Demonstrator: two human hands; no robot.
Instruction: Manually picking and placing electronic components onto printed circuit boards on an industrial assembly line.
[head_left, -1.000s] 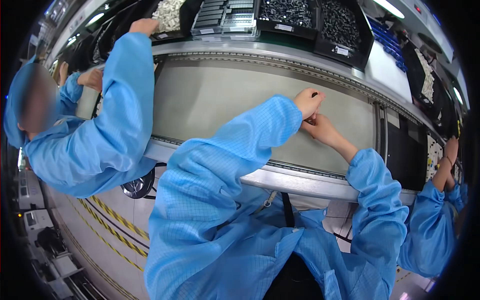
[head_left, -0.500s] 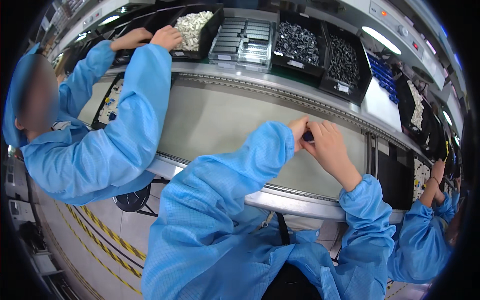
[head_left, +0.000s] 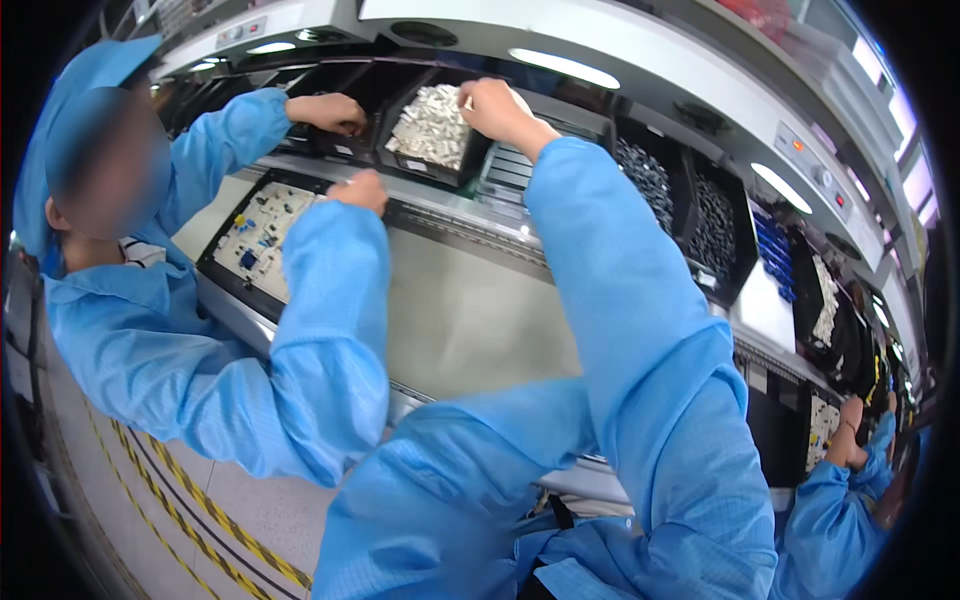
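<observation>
Blue sleeves (head_left: 620,300), black bin (head_left: 400,95), white parts (head_left: 432,125).

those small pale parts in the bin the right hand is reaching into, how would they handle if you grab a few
The small pale parts look tiny and loosely heaped in the black bin, so probably light and apt to shift or spill. They seem hard-edged, likely stiff. The right hand sits at the heap's edge; its grip is hidden.

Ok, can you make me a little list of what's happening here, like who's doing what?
Place: grey belt with black bins above it
Right hand: reaching to the bin of small white parts; grip unclear
Left hand: hidden behind the right sleeve
Person on the left: one hand in a neighbouring bin, other hand beside a tray with a board
Further bins: dark small parts
</observation>
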